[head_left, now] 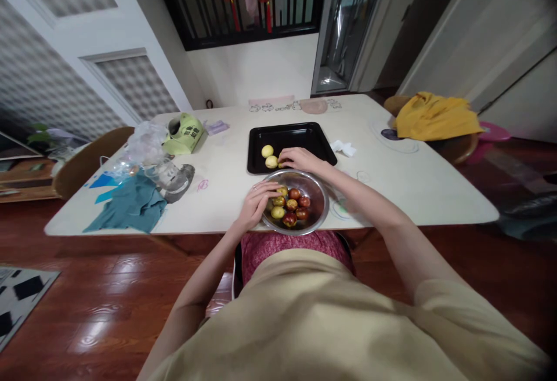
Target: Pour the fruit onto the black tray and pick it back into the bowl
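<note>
A shiny steel bowl (319,210) stands at the table's near edge, holding several jujubes (292,203), some red-brown and some yellow-green. My left hand (255,202) rests over the bowl's left rim, its fingers stretched out and the tips close to the fruit; I cannot make out whether they touch. Just beyond the bowl lies a black baking tray (304,134). Two yellow-green jujubes (267,151) sit at its left side. My right hand (300,159) is low over the tray's front, fingers bent down around another yellow-green jujube (281,164), mostly hidden.
On the white table (217,195), a teal cloth (134,202), a clear jar (167,175), crumpled plastic (148,143) and a green bag (187,133) crowd the left. White tissue (343,148) lies right of the tray. A yellow garment (437,117) covers a chair at the right.
</note>
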### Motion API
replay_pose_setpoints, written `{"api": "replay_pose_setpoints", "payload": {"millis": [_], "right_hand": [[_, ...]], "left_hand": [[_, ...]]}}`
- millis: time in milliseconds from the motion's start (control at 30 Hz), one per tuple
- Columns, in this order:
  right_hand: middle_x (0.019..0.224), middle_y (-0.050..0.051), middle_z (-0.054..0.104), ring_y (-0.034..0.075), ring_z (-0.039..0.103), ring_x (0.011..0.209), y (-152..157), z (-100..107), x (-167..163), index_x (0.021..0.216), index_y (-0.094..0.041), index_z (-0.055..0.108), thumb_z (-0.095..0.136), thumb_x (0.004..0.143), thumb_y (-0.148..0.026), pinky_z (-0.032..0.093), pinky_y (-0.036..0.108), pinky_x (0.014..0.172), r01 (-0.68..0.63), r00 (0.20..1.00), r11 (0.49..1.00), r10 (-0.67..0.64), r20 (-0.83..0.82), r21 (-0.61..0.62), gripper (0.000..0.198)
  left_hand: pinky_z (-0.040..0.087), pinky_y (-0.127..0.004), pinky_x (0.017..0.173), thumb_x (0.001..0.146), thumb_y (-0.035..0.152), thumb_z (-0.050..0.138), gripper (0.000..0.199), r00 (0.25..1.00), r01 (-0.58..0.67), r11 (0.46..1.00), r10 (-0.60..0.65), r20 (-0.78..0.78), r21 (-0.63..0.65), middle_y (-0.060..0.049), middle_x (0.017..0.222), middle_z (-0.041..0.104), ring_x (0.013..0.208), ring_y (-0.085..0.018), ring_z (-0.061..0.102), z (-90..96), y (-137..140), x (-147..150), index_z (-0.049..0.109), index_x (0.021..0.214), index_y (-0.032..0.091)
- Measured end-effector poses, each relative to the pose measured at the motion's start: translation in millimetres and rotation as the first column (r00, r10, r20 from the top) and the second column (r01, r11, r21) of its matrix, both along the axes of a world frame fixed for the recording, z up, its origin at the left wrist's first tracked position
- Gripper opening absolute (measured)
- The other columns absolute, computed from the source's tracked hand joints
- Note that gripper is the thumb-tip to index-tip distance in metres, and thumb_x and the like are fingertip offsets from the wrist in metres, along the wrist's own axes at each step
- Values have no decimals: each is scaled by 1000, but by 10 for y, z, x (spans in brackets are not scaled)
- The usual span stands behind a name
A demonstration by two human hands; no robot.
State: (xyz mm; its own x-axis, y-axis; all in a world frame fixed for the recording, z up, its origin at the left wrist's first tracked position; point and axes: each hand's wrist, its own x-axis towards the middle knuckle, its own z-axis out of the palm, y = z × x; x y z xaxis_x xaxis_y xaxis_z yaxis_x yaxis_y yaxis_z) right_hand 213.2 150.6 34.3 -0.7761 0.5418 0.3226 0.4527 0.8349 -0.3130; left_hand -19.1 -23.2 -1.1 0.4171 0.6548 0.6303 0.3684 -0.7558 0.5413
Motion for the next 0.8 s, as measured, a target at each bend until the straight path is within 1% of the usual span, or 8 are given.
{"api": "replay_pose_setpoints", "payload": {"millis": [133,333,467,567,667,733,800], "right_hand": [[112,9,78,23,71,96,29,-23,2,107,-18,79,67,100,-26,50,31,82,8,999,1000,-9,46,18,16],[119,12,78,26,73,104,93,-61,20,113,-18,78,68,98,-23,51,34,87,7,997,1000,-8,73,8,19],[120,10,80,26,74,107,191,-86,15,120,-21,77,72,89,-15,54,37,93,23,995,998,-18,95,-51,32],[116,10,80,25,75,103,250,-87,30,118,-19,76,71,88,-15,56,37,93,-5,997,994,14,82,-113,31],[112,12,79,23,74,93,241,-56,96,116,-15,74,71,88,-18,57,35,86,-8,1000,990,11,23,-140,29],[111,12,78,22,72,89,164,-14,176,116,-14,72,70,87,-20,58,35,83,13,996,990,-25,-80,-140,29],[112,10,77,22,71,90,11,48,278,115,-16,70,69,87,-23,59,35,83,38,975,992,-63,-212,-121,29]], "left_hand": [[44,-58,123,115,45,28,57,1000,-3,1000,3,1,-10,-13,134,76,135,-27,66,-16,0,-1,79,118,20],[44,-58,122,115,42,29,55,1000,13,1000,-13,12,-1,-14,135,76,134,-26,67,-18,1,-4,79,117,20],[44,-58,122,115,44,27,58,1000,4,1000,-4,4,5,-13,134,76,134,-26,67,-15,-2,-8,80,116,21],[43,-58,123,115,46,25,60,1000,-8,1000,8,-11,1,-13,134,77,133,-26,67,-19,-2,-13,80,116,21],[43,-58,123,115,48,24,62,1000,-16,1000,16,-22,-2,-14,133,77,131,-26,68,-27,3,-17,80,115,21],[44,-58,122,115,48,25,62,1000,-16,1000,16,-18,4,-14,132,77,131,-27,69,-30,6,-16,80,114,21],[44,-57,122,115,48,26,61,1000,-9,1000,9,-7,11,-14,132,77,130,-26,69,-27,6,-11,80,113,21]]}}
